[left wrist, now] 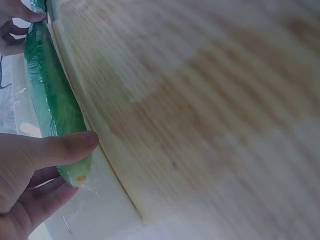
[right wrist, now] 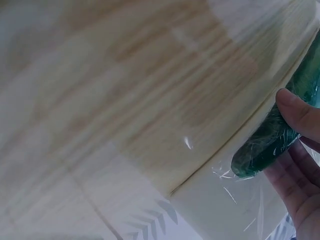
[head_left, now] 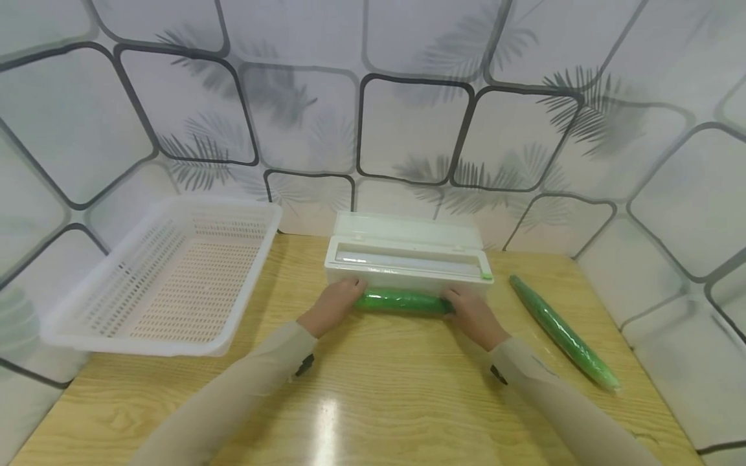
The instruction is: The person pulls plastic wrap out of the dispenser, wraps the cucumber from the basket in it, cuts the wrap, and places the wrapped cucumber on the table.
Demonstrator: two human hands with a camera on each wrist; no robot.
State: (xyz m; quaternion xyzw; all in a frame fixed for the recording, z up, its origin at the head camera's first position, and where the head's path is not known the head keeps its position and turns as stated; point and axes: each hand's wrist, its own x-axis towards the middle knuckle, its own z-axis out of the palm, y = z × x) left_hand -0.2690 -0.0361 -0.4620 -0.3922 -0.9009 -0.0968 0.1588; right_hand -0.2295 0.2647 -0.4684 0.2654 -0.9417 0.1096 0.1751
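Observation:
A green cucumber [head_left: 402,301] lies crosswise in front of the white cling film dispenser [head_left: 408,275], whose lid is up. Clear film covers the cucumber, as both wrist views show. My left hand [head_left: 340,301] grips its left end, the thumb on one side and fingers on the other; the pale tip of the cucumber [left wrist: 60,100] shows past them in the left wrist view. At the dark end of the cucumber [right wrist: 262,142], my right hand [head_left: 471,316] holds it between thumb and fingers. Loose film clings around that end in the right wrist view.
A second film-covered cucumber [head_left: 562,333] lies slanted on the wooden table [head_left: 402,401] at the right. On the left stands a white perforated plastic basket [head_left: 157,346]. Patterned wall covering [head_left: 414,129] rises behind the table and at both sides.

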